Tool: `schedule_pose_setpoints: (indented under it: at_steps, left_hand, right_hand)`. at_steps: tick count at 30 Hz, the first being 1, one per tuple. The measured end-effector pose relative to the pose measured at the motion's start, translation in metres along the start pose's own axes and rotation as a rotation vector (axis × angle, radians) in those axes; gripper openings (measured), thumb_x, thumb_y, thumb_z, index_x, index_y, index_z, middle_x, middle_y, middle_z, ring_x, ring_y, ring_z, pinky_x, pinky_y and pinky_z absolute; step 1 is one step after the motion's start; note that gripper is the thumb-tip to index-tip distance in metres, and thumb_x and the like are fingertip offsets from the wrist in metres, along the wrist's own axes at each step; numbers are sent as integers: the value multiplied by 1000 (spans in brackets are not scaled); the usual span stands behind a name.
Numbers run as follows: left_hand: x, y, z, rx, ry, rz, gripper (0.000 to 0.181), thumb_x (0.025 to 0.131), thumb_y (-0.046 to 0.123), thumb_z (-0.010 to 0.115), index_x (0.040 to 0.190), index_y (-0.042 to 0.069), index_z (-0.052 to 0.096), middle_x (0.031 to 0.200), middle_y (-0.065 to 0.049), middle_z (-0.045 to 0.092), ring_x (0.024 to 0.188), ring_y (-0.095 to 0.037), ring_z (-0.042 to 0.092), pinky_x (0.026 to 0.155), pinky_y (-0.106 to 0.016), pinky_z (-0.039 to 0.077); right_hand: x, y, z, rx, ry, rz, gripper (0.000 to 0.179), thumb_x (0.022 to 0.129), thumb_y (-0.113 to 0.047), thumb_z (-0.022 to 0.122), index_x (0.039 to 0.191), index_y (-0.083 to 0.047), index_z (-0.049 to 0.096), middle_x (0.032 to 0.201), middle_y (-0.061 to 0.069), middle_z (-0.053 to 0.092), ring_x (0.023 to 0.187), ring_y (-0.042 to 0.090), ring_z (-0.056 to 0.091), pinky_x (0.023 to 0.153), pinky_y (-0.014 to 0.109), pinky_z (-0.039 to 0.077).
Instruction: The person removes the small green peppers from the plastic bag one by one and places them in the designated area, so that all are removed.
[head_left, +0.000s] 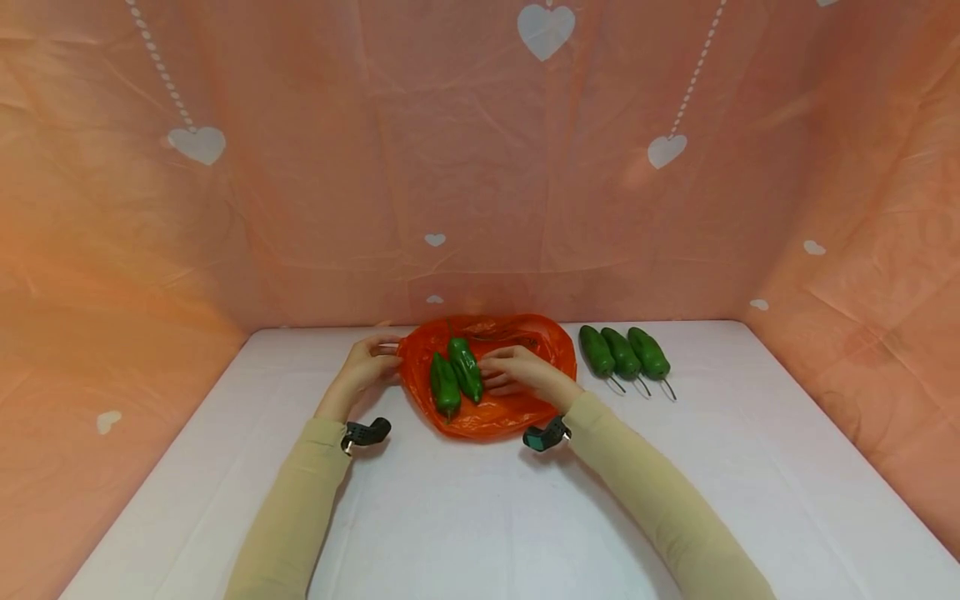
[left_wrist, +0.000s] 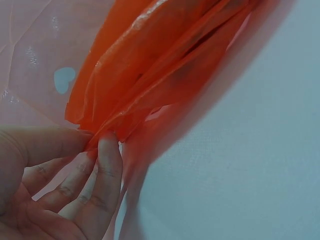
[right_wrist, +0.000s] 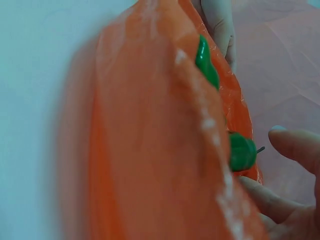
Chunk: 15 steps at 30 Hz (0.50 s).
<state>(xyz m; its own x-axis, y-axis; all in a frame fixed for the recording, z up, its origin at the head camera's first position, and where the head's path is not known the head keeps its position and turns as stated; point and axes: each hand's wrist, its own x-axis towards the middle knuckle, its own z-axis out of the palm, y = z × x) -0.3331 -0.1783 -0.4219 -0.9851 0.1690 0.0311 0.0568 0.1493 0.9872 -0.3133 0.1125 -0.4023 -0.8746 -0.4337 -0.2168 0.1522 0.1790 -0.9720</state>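
An orange-red plastic bag (head_left: 495, 427) lies spread on the white table, its mouth facing up. Two green peppers (head_left: 444, 387) rest side by side inside it. My left hand (head_left: 365, 368) pinches the bag's left rim between thumb and fingers, as the left wrist view shows close up. Over the bag's right half is my right hand (head_left: 527, 372), its fingertips beside the right-hand pepper (head_left: 467, 372). In the right wrist view the thumb stands apart from the fingers, with a pepper (right_wrist: 242, 152) just beyond them. Part of that hand is hidden behind the bag's wall.
Three more green peppers (head_left: 621, 353) lie in a row right of the bag, stems toward me. The white table (head_left: 450, 525) ends at an orange curtain (head_left: 480, 183) with white hearts, which also rises on both sides.
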Motion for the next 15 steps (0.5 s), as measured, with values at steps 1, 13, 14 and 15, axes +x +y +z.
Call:
schedule_pose_setpoints:
  at_steps: [1, 13, 14, 15]
  left_hand:
    - [0, 0, 0, -1, -1, 1, 45, 89, -9, 54, 132, -13, 43, 121, -34, 51, 75, -12, 64, 69, -28, 57]
    - [0, 0, 1, -11, 5, -7, 44, 88, -9, 54, 131, -13, 44, 119, -33, 52, 74, -11, 63, 67, -27, 57]
    - [0, 1, 0, -13, 7, -11, 44, 88, -9, 54, 131, -12, 44, 119, -32, 52, 74, -12, 63, 67, -28, 57]
    - [0, 1, 0, -17, 6, -15, 44, 88, -9, 54, 131, -12, 44, 119, -32, 52, 74, -12, 64, 67, -28, 57]
  right_hand:
    - [1, 0, 1, -7, 2, 0, 42, 98, -18, 54, 130, 10, 50, 117, 23, 59, 104, 34, 62, 89, 44, 51]
    - [1, -2, 6, -46, 27, 0, 44, 95, -22, 60, 126, 8, 53, 113, 18, 62, 98, 28, 65, 83, 38, 55]
    - [2, -2, 6, -48, 34, 5, 43, 95, -22, 60, 126, 8, 54, 112, 18, 62, 97, 28, 65, 83, 38, 55]
    - [2, -2, 7, -48, 42, 12, 42, 95, -21, 60, 125, 8, 54, 112, 18, 63, 97, 28, 65, 83, 38, 55]
